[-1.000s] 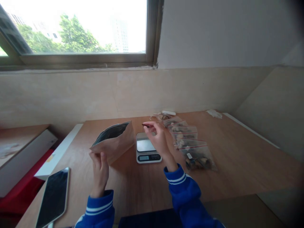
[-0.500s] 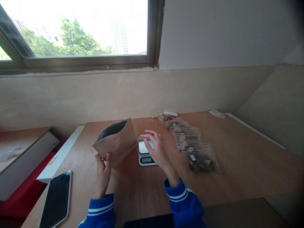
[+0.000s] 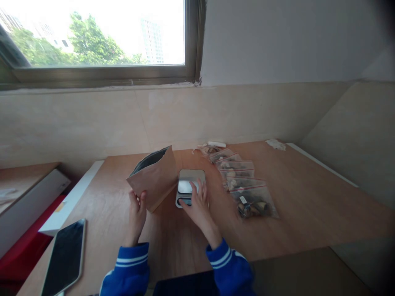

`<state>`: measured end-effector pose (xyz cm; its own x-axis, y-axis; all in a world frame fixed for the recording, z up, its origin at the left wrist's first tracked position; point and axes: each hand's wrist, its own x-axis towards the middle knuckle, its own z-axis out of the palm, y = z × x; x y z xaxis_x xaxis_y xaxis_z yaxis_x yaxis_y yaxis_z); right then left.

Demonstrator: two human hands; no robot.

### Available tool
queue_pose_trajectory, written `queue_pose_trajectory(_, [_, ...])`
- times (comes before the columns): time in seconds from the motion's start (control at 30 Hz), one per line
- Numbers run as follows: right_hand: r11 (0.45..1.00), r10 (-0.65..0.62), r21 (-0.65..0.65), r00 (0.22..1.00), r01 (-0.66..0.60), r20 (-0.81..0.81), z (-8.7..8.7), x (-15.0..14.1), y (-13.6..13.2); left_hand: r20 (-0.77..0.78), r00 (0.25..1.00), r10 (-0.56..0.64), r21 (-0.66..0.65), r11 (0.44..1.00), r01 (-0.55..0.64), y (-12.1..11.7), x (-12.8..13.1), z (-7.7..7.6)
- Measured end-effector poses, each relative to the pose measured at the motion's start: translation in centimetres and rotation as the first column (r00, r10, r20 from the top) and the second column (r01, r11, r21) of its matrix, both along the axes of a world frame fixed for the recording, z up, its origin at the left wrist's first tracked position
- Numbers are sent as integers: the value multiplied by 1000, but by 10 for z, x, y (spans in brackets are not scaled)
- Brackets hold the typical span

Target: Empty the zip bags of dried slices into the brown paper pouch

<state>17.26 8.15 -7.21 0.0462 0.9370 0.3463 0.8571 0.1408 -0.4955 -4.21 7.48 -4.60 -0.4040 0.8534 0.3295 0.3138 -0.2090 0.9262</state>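
Note:
My left hand (image 3: 137,212) grips the lower corner of an open brown paper pouch (image 3: 156,179) with a dark silvery lining, holding it tilted above the wooden table (image 3: 308,205). My right hand (image 3: 197,205) lies with its fingers stretched over the front of a small digital kitchen scale (image 3: 190,181), covering its display. The steel weighing plate looks bare. Both sleeves are blue with white stripes.
A row of several clear zip bags (image 3: 243,185) with dried pieces lies right of the scale. A phone (image 3: 63,257) lies face up at the table's near left. A white box (image 3: 69,201) and a lower side table stand left. A wall with a window rises behind.
My right hand came down from above the scale, where it pinched a small dark piece, onto the scale's front edge. The pouch has stayed in my left hand.

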Motion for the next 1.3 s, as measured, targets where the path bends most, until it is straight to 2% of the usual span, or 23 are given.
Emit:
queue_pose_trajectory(0.1, [977, -113, -173, 990, 127, 87, 9, -24, 19, 5, 1000, 8, -5, 1000, -8, -1, 7, 1])
queue_pose_trajectory(0.2, [940, -194, -257, 971, 224, 136, 14, -28, 30, -2, 1000, 22, -10, 1000, -22, 0, 7, 1])
queue_pose_trajectory(0.37, [913, -203, -341, 974, 226, 102, 16, -24, 37, -34, 998, 55, 4, 998, -55, -1, 4, -4])
queue_pose_trajectory(0.5, [935, -136, -315, 984, 166, 115, 15, -14, 43, -19, 999, 28, -43, 999, -29, -1, -4, -5])
queue_pose_trajectory(0.67, [960, -38, -268, 987, 79, 155, 14, 14, 52, 5, 1000, 8, -57, 998, -8, 1, -10, -1])
queue_pose_trajectory(0.83, [962, -56, -255, 985, 98, 165, 11, 19, 61, 38, 998, 54, -50, 997, -52, -2, 2, 2])
queue_pose_trajectory(0.97, [942, -131, -294, 985, 159, 115, 13, 11, 68, 80, 997, 1, -10, 1000, 0, -4, 8, -11])
queue_pose_trajectory(1.13, [961, -174, -202, 981, 188, 88, 15, 4, 61, 106, 993, -47, -39, 998, 51, 0, 3, -34])
queue_pose_trajectory(1.3, [968, -192, -153, 979, 200, 65, 13, -6, 43, 101, 992, -74, -73, 994, 82, 4, -6, -39])
